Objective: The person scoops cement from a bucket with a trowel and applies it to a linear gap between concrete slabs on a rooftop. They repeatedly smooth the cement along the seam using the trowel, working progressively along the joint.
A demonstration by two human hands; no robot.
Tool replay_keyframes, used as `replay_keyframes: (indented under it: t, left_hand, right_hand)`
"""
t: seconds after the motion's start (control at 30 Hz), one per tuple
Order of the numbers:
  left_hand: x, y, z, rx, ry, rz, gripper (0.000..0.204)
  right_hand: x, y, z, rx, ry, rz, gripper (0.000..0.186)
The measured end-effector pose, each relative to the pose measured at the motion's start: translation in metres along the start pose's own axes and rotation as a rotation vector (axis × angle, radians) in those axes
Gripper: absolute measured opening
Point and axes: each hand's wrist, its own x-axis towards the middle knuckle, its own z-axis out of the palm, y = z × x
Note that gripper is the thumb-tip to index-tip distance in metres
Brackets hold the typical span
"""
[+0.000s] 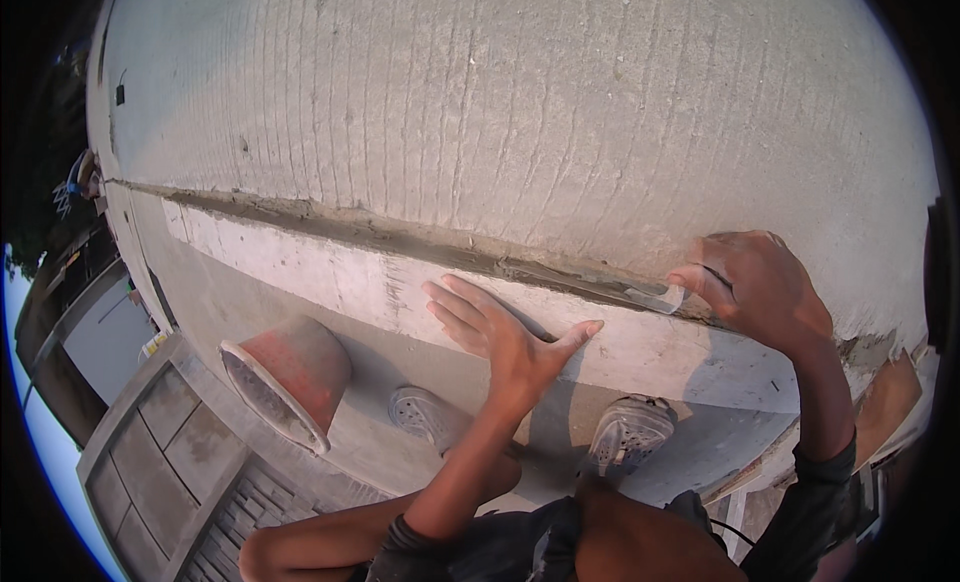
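My left hand (pixel 505 340) lies with fingers spread on a long whitish board (pixel 310 272). Thumb and fingers point apart, and nothing is in them. The fingers of my right hand (pixel 755 282) are closed round a small metal trowel (pixel 655 300); its handle is mostly hidden by the hand. The blade rests along a narrow band of grey mortar (pixel 480 264) between the board and the ridged concrete surface (pixel 450 112). Farther right, the mortar band passes under my right wrist.
A dusty reddish bucket (pixel 310 367) lies tipped toward the left on the floor, its mouth facing away from my legs. My feet in grey clogs (pixel 632 432) stand beside the board. Low at left are a panelled gate (pixel 160 452) and a person (pixel 85 174) in the distance.
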Motion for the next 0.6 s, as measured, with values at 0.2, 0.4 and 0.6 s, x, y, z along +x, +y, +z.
replay_keyframes:
  t: [0.2, 0.4, 0.6]
  left_hand:
    - [0.0, 0.006, -0.002, -0.017, 0.004, -0.008, 0.176]
    - [-0.001, 0.004, -0.001, -0.029, 0.027, 0.016, 0.176]
    - [-0.001, -0.001, 0.003, -0.094, 0.055, 0.064, 0.175]
  right_hand:
    - [0.022, -0.019, 0.035, -0.054, 0.223, -0.179, 0.048]
    - [0.03, -0.027, 0.034, 0.025, 0.05, -0.109, 0.047]
    - [0.025, -0.046, 0.01, 0.009, 0.089, -0.185, 0.046]
